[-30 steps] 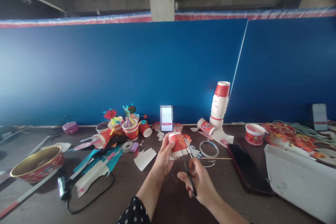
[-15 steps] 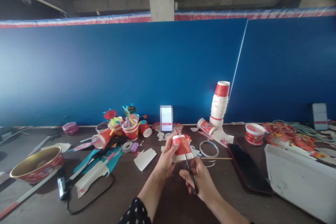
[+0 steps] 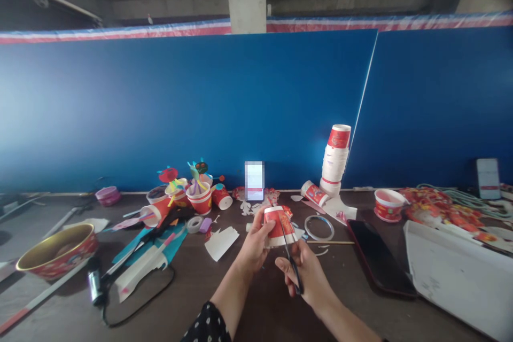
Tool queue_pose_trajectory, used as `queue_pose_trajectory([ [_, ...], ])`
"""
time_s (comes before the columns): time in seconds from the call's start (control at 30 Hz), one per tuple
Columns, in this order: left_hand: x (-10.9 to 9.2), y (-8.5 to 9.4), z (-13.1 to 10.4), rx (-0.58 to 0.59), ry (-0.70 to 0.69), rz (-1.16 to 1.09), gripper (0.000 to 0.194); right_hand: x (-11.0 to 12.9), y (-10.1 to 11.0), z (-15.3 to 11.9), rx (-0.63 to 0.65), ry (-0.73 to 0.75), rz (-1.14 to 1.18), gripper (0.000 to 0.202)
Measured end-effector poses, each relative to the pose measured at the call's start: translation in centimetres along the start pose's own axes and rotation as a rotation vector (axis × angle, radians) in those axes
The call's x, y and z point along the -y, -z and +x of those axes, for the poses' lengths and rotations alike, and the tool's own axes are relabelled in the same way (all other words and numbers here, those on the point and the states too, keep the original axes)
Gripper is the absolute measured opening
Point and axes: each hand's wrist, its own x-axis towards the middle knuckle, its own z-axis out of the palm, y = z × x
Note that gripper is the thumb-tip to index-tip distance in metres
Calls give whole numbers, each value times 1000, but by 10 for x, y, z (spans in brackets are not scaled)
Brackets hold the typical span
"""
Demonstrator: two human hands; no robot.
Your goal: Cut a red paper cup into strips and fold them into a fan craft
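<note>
In the middle of the head view, my left hand [image 3: 256, 240] grips a red paper cup [image 3: 276, 225] from its left side, with the thumb on the printed wall. The cup is held upside down over the table. My right hand [image 3: 302, 272] is closed round the black handles of a pair of scissors [image 3: 294, 267]. The scissor blades point up and lie against the front of the cup wall. Whether they cut into the paper at this instant I cannot tell. Part of the right fingers is hidden behind the cup and handles.
A tall stack of paper cups [image 3: 335, 160] stands near the blue partition [image 3: 180, 101]. To the right lie a dark phone [image 3: 379, 256] and a white tray [image 3: 460, 278]. A tape roll [image 3: 319, 228], paper scraps [image 3: 222, 243], decorated cups [image 3: 199, 200] and a gold-lined bowl [image 3: 58, 251] surround my hands.
Both hands, with the cup and scissors, have shifted very slightly to the right. The grip on each is the same, and the things on the table have stayed put.
</note>
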Motion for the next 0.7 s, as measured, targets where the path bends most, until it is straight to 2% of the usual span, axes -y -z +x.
queue_pose_trajectory([
  [0.2,1,-2,-1,5,34,10,52,4,2,-1,-24,8,-8,56],
  [0.7,3,0,0,15,22,-3,48,6,1,-2,-12,33,21,54],
])
